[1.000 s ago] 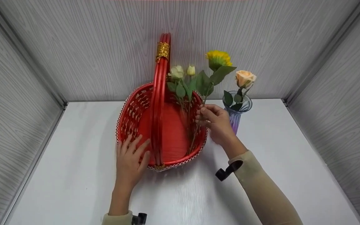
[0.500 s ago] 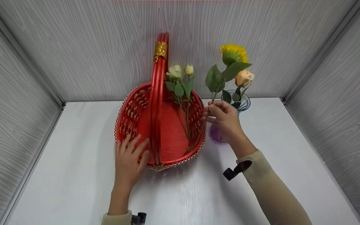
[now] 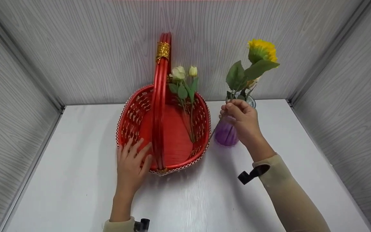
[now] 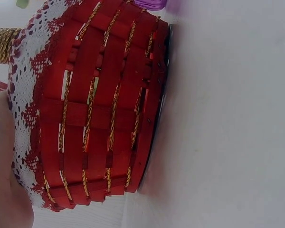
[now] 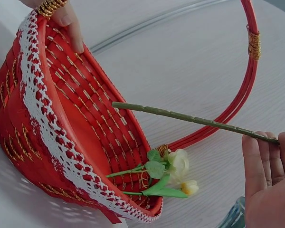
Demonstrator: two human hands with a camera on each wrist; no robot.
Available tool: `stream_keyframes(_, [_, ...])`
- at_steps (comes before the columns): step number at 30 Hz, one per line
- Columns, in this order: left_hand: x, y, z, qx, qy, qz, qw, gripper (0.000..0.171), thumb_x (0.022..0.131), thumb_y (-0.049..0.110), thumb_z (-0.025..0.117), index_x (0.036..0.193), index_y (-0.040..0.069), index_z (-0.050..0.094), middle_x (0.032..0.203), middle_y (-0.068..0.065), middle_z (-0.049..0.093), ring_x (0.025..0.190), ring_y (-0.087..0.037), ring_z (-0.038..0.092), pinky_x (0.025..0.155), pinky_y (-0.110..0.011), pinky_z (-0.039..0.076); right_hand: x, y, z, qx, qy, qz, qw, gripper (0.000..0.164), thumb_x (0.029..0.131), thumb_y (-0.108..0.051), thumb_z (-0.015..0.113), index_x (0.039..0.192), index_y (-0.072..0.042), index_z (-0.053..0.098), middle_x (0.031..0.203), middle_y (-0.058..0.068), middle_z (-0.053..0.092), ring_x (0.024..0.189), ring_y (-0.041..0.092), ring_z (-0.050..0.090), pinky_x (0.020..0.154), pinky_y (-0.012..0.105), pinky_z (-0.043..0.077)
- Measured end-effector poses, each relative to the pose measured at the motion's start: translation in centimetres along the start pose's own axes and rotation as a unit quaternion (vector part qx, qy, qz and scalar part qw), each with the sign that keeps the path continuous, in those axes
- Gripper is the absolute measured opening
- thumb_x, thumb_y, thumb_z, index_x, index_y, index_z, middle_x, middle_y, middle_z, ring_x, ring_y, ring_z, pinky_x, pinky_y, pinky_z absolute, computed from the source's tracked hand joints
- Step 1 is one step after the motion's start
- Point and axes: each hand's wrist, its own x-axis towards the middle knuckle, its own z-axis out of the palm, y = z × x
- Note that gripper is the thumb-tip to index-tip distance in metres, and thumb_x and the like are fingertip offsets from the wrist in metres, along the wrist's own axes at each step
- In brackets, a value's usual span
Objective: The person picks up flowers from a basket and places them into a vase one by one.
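Observation:
My right hand [image 3: 243, 119] pinches the stem of a yellow sunflower [image 3: 262, 51] between thumb and fingers, right of a red woven basket [image 3: 177, 135]. In the right wrist view the bare lower stem [image 5: 194, 118] points over the basket. My left hand [image 3: 132, 164] rests on the basket's near left rim, fingers spread and reaching inside. A white rose [image 3: 178, 73] and a pale tulip [image 3: 193, 71] lean on the basket's far right side, stems inside. Behind the right hand stands a blue-purple glass vase [image 3: 226, 135]; its peach rose [image 3: 253, 83] is mostly hidden by the sunflower's leaves.
A tall red handle [image 3: 159, 112] with gold wrapping arches over the basket. White lace [image 4: 26, 123] trims the rim. The white tabletop [image 3: 185, 206] is bounded by grey wood-grain panels [image 3: 108, 58] at the back and both sides.
The right hand has moved right and lifted the sunflower up out of the basket, in front of the vase and peach rose. The left hand keeps its place on the rim.

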Motion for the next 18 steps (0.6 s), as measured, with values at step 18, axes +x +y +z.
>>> stream_keyframes(18, [0.0, -0.1, 0.2, 0.001, 0.008, 0.005, 1.0, 0.038, 0.096, 0.04, 0.057, 0.128, 0.023, 0.069, 0.142, -0.009, 0.059, 0.14, -0.039, 0.041, 0.118, -0.065, 0.015, 0.1, -1.9, -3.4, 0.005, 0.033, -0.025, 0.999, 0.02, 0.097, -0.013, 0.065, 0.11, 0.001, 0.058, 0.097, 0.008, 0.069, 0.087, 0.017, 0.069, 0.08, 0.031, 0.06])
